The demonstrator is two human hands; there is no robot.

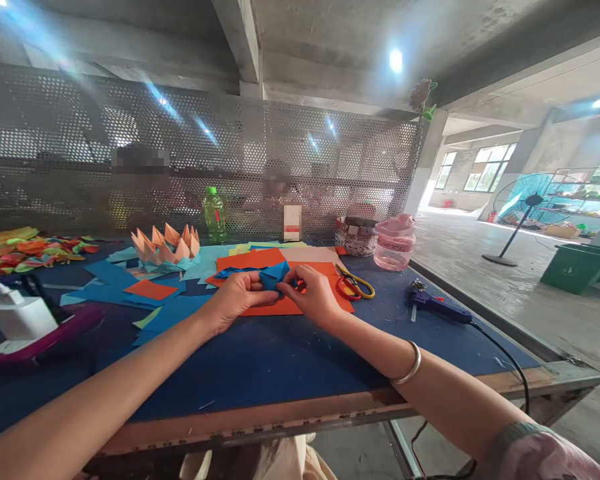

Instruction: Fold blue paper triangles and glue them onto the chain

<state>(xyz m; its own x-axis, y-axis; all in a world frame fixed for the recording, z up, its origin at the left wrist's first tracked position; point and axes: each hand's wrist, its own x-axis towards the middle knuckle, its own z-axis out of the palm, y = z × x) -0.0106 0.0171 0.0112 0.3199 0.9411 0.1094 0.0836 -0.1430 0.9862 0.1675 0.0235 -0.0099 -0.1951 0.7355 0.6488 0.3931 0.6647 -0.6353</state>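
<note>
The fingertips [286, 275] of both hands pinch a small piece of folded blue paper [274, 275]. They are holding on tight, not letting go. The left hand [235, 298] grips one side, and the right hand [310, 293] grips the other side. The blue paper sits between them, just over a big orange paper sheet [275, 308]. It is hard to tell if it touches the sheet.

A small, firm pinch right at the fold seems best, so the paper does not slip. Pressing along the fold with one fingertip should make a sharp line. Keeping both wrists low helps the hands stay steady.

Just to the right of the sheet lie scissors [354, 283] with red and yellow handles. Past them is a blue glue gun [435, 303]. Behind the left hand stands a folded peach paper flower [165, 245] on blue paper bits. All of this lies on a dark blue table top [260, 373].
</note>
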